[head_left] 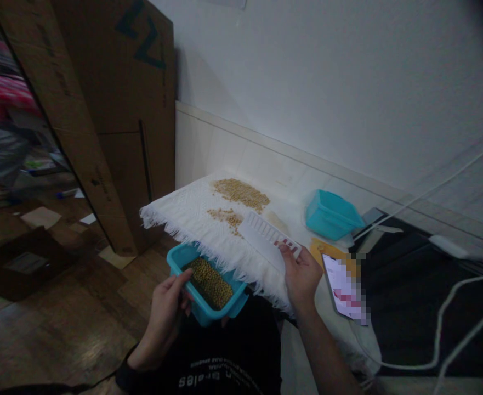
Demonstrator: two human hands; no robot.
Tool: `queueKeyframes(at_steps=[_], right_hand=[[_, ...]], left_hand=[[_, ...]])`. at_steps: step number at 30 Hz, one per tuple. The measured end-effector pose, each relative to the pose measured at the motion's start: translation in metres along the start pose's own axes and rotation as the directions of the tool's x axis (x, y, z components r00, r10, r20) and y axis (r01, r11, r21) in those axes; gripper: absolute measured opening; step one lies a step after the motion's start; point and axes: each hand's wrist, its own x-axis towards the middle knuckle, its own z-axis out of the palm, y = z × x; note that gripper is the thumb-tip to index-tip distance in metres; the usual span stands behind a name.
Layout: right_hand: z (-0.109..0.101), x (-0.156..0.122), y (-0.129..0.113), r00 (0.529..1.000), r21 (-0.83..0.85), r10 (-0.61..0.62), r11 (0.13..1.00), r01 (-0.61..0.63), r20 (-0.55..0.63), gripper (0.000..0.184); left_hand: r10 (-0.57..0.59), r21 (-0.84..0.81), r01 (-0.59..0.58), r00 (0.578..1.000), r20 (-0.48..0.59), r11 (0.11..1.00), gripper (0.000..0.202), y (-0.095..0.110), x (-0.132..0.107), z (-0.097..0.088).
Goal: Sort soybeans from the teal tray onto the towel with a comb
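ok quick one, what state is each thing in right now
left grip: closed on near container's rim
right grip: closed on slotted piece
near container: open, partly filled with beans
slotted piece: held over cloth
loose beans: spread in patches
cloth: laid out, fringe hanging
far container: set down, contents not visible
phone: screen lit
cardboard box: standing

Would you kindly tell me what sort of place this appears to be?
Probably a room in a home, perhaps used as a makeshift workspace, judging by the fringed white cloth, wood-look floor and tall cardboard box.
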Motion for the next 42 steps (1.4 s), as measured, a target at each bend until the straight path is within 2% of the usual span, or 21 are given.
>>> queueKeyframes(at_steps=[11, 18, 27, 33, 42], right_hand=[[0.0, -0.001, 0.006, 0.999, 0.032, 0.033, 0.999, -0.034, 0.018, 0.043], [0.004, 0.0, -0.002, 1.0, 0.027, 0.0, 1.0, -0.001, 0.026, 0.04], [0.001, -0.007, -0.002, 0.999, 0.043, 0.03, 0.999, -0.032, 0.036, 0.039], [0.004, -0.011, -0.005, 0.998, 0.095, 0.049, 0.994, -0.053, 0.048, 0.038], [0.014, -0.01, -0.002, 0.995, 0.073, 0.056, 0.995, -0.062, 0.08, 0.043]], left_hand=[[0.002, 0.004, -0.002, 1.0, -0.001, 1.0, 0.044, -0.001, 0.001, 0.0], [-0.004, -0.005, 0.004, 1.0, 0.007, 1.0, 0.044, 0.002, -0.002, 0.002], [0.003, 0.009, -0.003, 1.0, 0.007, 1.0, 0.045, 0.001, 0.001, 0.001], [0.001, 0.017, -0.001, 1.0, -0.007, 1.0, 0.045, 0.002, -0.001, 0.002], [0.018, 0.01, -0.018, 1.0, 0.004, 1.0, 0.046, 0.002, -0.001, 0.0]])
